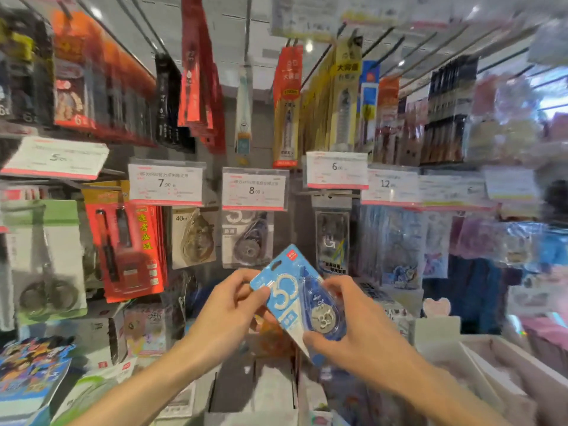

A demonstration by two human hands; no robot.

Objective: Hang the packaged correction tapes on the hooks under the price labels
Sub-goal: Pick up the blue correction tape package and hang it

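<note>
A blue packaged correction tape (289, 290), marked with a big "30", is tilted in front of the display, its hang hole at the upper left. My left hand (236, 305) pinches its left edge. My right hand (347, 324) grips its right side and lower end, over the clear blister. Behind it, a grey correction tape pack (246, 241) hangs under the 8.00 price label (254, 188). A beige pack (193, 238) hangs under the 7.90 price label (166, 183). The hooks themselves are hidden behind the labels.
Red pen packs (129, 247) and a scissors pack (43, 259) hang at the left. A dark pack (332, 241) hangs under the 6.00 label (336, 170). Boxes and trays of stationery (491, 358) fill the counter below. More packs hang on hooks overhead.
</note>
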